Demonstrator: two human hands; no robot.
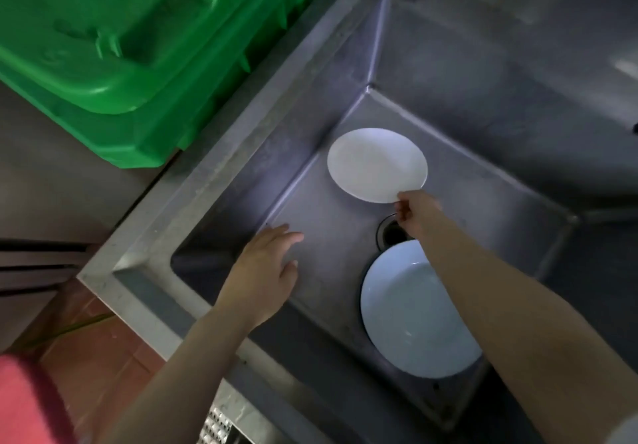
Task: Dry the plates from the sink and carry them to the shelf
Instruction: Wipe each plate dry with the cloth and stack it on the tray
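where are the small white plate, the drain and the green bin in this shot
small white plate (376, 164), head view, centre of its face
drain (392, 233), head view, dark opening beside the right wrist
green bin (131, 46), head view, middle of its lid

Bare forearms (518, 305), pink garment (27, 402) at lower left

In the sink (221, 181), the right hand (416, 214) pinches the small white plate (377, 164) beyond the drain (392, 231). The left hand (266, 271) hovers with fingers spread. A larger plate (411, 316) lies nearer than the drain.

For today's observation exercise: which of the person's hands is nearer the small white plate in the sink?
Right. The right hand pinches the small white plate's near rim; the left hand hovers open, apart, lower left.
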